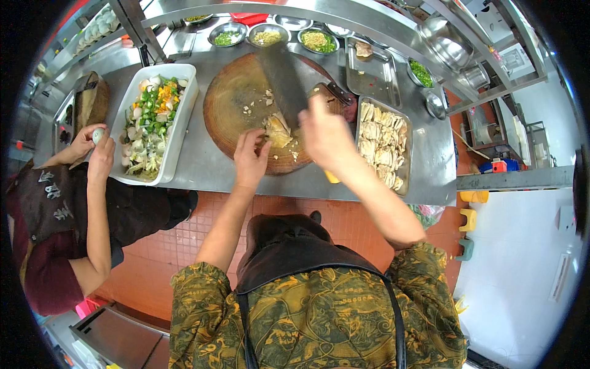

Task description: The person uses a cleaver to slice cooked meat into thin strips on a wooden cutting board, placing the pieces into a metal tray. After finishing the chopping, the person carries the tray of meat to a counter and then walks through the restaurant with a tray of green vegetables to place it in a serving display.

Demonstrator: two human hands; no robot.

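On a round wooden chopping block [230, 106] lies a pale yellow piece of meat, seemingly poultry [277, 130], with small crumbs around it. My left hand [252, 150] is at its left edge, fingers bent and touching it or very near; whether they grip is unclear. My right hand [325, 133], blurred, is closed around the handle of a broad cleaver [282, 83], whose blurred blade stands over the block just behind the meat. The cleaver's handle is hidden by the hand. A second knife with a dark riveted handle [340, 93] lies at the block's right side.
Right of the block, a metal tray [407, 138] holds sliced meat; behind is another tray [396, 83] with one piece. Bowls of chopped greens [227, 38] line the back, below a steel shelf rail [276, 10]. At left, a co-worker's hands [99, 147] hold an egg beside a white tub [190, 92].
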